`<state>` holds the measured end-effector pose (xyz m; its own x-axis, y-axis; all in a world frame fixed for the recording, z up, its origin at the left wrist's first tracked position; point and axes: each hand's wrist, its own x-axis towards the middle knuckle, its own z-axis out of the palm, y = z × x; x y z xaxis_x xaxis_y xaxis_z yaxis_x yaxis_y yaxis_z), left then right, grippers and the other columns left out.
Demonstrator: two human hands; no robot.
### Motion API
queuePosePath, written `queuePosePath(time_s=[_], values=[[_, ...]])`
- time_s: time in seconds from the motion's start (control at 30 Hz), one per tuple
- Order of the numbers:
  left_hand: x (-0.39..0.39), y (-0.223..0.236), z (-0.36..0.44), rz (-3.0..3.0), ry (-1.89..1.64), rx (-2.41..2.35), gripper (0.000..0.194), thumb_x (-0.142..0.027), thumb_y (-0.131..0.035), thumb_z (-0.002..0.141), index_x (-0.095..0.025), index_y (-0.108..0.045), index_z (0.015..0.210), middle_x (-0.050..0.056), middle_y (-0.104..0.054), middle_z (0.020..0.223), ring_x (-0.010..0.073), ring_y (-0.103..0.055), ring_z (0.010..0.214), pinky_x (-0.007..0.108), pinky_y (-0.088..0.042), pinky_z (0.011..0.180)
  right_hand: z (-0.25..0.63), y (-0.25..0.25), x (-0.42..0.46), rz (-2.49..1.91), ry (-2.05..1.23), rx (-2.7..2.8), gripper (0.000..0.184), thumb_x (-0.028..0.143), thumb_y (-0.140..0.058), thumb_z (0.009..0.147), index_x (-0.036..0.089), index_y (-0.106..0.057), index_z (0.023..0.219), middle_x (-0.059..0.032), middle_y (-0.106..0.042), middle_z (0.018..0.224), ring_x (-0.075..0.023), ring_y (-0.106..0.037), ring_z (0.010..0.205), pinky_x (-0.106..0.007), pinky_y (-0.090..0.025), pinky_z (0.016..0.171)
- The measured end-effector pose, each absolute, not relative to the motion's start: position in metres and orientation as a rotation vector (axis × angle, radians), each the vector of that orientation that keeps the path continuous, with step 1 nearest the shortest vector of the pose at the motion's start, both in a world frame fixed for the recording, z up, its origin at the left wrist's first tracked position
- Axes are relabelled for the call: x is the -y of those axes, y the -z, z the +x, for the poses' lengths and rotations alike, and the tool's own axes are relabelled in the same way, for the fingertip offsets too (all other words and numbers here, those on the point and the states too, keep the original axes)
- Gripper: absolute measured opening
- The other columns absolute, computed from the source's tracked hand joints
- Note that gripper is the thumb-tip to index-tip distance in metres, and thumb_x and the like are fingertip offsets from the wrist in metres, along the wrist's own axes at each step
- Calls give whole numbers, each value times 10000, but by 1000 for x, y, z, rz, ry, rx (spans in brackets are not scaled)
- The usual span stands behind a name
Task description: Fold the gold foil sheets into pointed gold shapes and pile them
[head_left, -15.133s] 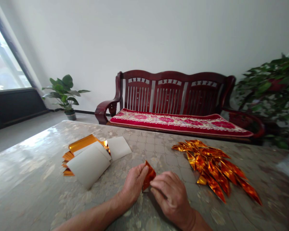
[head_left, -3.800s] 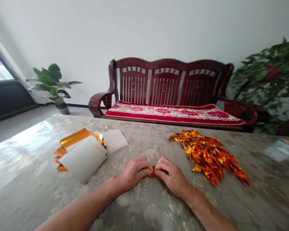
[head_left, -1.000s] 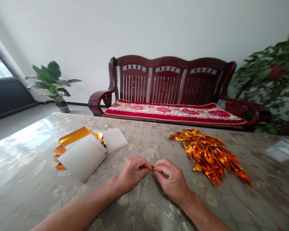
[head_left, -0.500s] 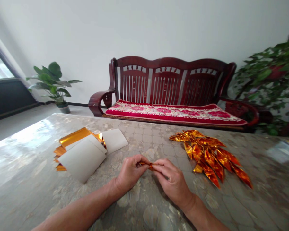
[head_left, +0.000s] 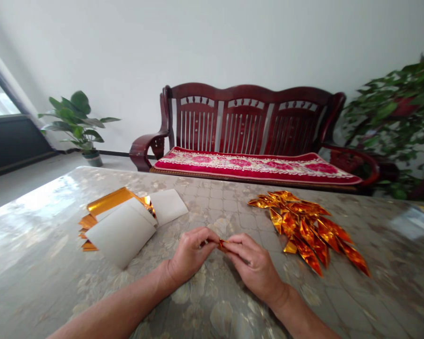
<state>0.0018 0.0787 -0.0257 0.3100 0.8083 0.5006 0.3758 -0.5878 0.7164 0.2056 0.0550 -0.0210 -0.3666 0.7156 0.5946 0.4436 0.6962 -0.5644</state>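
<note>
A small piece of folded gold foil paper [head_left: 223,244] is pinched between my two hands, just above the table's near middle. My left hand [head_left: 194,249] grips its left end with thumb and forefinger. On the other end, the fingertips of my right hand [head_left: 252,263] are closed. Most of the foil is hidden by the fingers. To the right lies a pile of folded gold foil pieces [head_left: 307,223] with pointed ends. On the left rests a stack of foil sheets [head_left: 109,200], several showing a white back [head_left: 123,235].
The table [head_left: 155,310] has a patterned, glossy cover. A clear plastic packet [head_left: 415,222] lies at its right edge. Beyond stands a dark red wooden bench [head_left: 247,127] with a red floral cushion [head_left: 240,163]. Potted plants [head_left: 77,117] flank the bench.
The left fingers have shifted slightly along the foil piece, covering more of its left end. Both hands otherwise stay in place, and the pile and stack are unmoved.
</note>
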Motion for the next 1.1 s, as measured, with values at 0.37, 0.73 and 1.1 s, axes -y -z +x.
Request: queuePosePath(time_s=[0.37, 0.73, 1.1], values=[[-81, 20, 0, 2142, -1078, -1034, 164, -97, -662, 841, -223, -743, 907, -15, -730, 819, 116, -672, 760, 195, -489, 719, 206, 22, -56, -912, -403, 2025, 230, 149, -568, 937, 235, -704, 1102, -50, -689, 993, -152, -666, 907, -248, -552, 797], [-76, 22, 2, 2019, -1085, -1060, 154, -106, -660, 819, -227, -755, 823, -33, -760, 780, 117, -699, 731, 190, -504, 712, 205, 18, -52, -1010, -227, 2120, 292, 118, -511, 948, 238, -701, 1135, -49, -707, 995, -157, -675, 876, -251, -547, 766], [-75, 26, 8, 1872, -1113, -1189, 182, -71, -612, 764, -197, -742, 750, -29, -747, 707, 119, -680, 650, 184, -500, 631, 201, 19, -53, -936, -193, 2090, 328, 82, -469, 935, 234, -700, 1111, -61, -715, 985, -163, -682, 881, -271, -571, 777]])
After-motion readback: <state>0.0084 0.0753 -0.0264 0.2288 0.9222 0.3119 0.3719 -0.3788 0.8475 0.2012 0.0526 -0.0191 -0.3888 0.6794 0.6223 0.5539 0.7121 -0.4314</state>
